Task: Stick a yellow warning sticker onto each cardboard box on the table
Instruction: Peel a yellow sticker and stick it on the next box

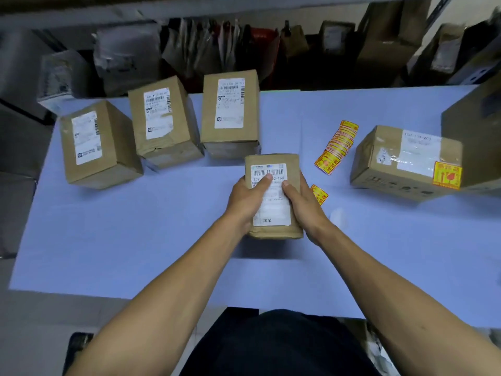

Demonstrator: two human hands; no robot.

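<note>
Small cardboard box (pixel 273 196), near the tabletop (pixel 135 226) centre, gripped by both hands. Left hand (pixel 248 202) curls round its left side, thumb on the shipping label (pixel 271 196); right hand (pixel 301 204) clasps the right side. The box probably handles light and stiff, best held by its sides. Sticker strip (pixel 337 145) lies toward the right edge.

We cannot read the blurred shelf parcels (pixel 127 55), and the right hand (pixel 303 202) half hides a loose sticker (pixel 320 194).
</note>
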